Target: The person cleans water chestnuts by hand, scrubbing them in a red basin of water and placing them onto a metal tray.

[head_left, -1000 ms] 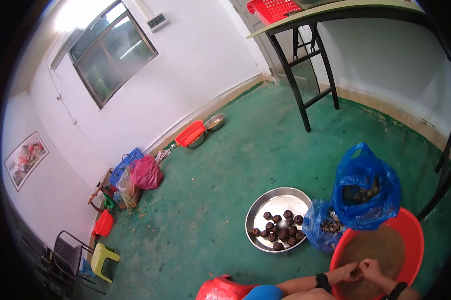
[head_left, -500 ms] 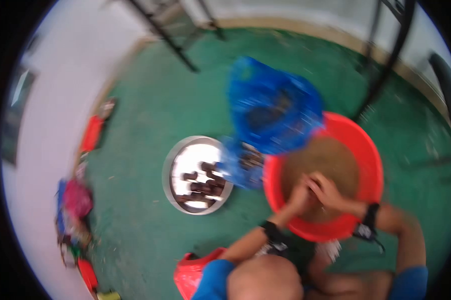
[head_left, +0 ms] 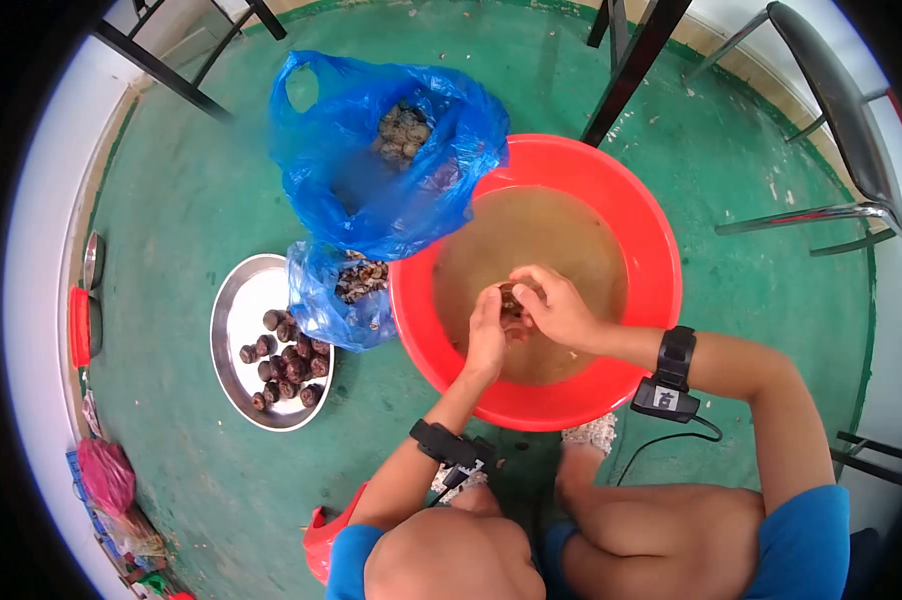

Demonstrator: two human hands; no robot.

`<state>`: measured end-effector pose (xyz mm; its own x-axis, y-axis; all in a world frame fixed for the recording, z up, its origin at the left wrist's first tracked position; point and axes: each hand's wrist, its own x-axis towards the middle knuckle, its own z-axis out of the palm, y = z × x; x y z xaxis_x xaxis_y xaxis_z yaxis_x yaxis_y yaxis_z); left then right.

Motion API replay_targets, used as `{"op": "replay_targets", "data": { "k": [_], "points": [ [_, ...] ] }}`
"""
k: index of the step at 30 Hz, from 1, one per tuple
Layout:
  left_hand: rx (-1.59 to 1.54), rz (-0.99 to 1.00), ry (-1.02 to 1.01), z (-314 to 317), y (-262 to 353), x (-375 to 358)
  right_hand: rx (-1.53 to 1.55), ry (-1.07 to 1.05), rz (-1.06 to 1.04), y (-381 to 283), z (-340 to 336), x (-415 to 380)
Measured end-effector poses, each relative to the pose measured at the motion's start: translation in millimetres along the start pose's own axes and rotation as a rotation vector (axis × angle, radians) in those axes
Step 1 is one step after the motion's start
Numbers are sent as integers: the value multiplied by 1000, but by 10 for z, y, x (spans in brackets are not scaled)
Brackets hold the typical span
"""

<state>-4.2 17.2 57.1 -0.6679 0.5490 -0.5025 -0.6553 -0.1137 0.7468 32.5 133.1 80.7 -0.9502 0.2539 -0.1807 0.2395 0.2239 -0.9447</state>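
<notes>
Over the murky water of the red basin [head_left: 656, 260], my two hands come together around a dark brown, roundish thing like a water chestnut [head_left: 511, 297]. My left hand [head_left: 487, 330] closes on its near left side, fingers curled up against it. From the right, my right hand [head_left: 556, 308] grips it too, thumb and fingers pressed on its top. The fingers cover much of its surface. Left of the basin, a round metal pan [head_left: 233, 375] holds several similar dark brown pieces [head_left: 296, 362].
A blue plastic bag [head_left: 321, 185] with greyish round pieces leans over the basin's far left rim. A smaller blue bag [head_left: 316, 310] of brown scraps sits between pan and basin. A black chair [head_left: 841, 110] and dark table legs [head_left: 636, 70] stand behind. A red stool [head_left: 323, 540] is near my left leg.
My view has shifted, so the basin, bags and pan appear further left, and the blur is gone. My hands stay together over the basin; the brown piece between them is now visible.
</notes>
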Motion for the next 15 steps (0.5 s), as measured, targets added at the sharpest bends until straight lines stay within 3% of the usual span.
{"op": "replay_targets", "data": {
  "k": [2,3,5,12,15],
  "points": [
    [-105,54,72,-20,-1,23,-363,10,-204,28,-40,-11],
    [-57,80,68,-34,-4,37,-366,9,-200,27,-44,-23],
    [-32,82,28,-52,-44,50,-228,-161,57,20,-43,-52],
    [85,203,-35,-34,-37,9,-239,-226,-40,-52,-77,-39],
    [280,364,37,38,-10,-23,-406,-57,-124,-34,5,-61]
  ]
}}
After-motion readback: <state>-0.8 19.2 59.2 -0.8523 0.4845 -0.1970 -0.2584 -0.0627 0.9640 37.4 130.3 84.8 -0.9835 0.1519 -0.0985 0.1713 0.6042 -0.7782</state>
